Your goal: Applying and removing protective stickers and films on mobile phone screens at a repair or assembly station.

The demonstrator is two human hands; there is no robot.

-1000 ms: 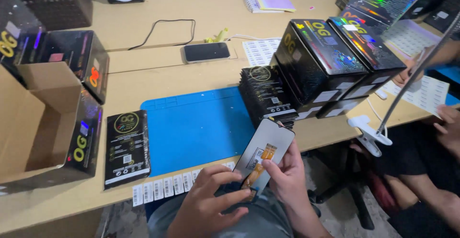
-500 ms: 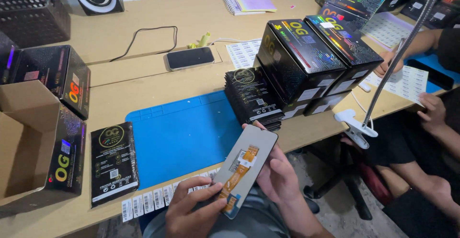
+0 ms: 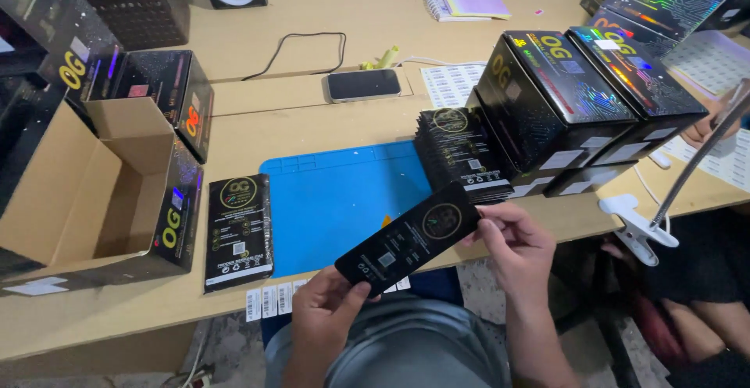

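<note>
I grip a slim black packet (image 3: 408,239) between both hands, left hand (image 3: 326,310) pinching its lower end, right hand (image 3: 512,239) its upper (printed face up); it hovers just past the blue mat (image 3: 336,200).

A flat packet (image 3: 408,239) is held level above the near edge of the bench (image 3: 312,126), the left hand (image 3: 324,310) at its near-left end and the right hand (image 3: 516,243) at its far-right end. Just beyond the fingers (image 3: 488,228) lies a work mat (image 3: 340,200), with a strip of labels (image 3: 273,300) left of the left hand along the bench edge. Left of the mat rests a second packet (image 3: 238,232), and farther left an open carton (image 3: 101,193). Behind the right hand stands a stack of packets (image 3: 461,150), with large boxes (image 3: 578,99) to its right. A phone (image 3: 364,85) lies well beyond the mat, and a clamp (image 3: 637,224) grips the bench edge right of the right hand.
</note>
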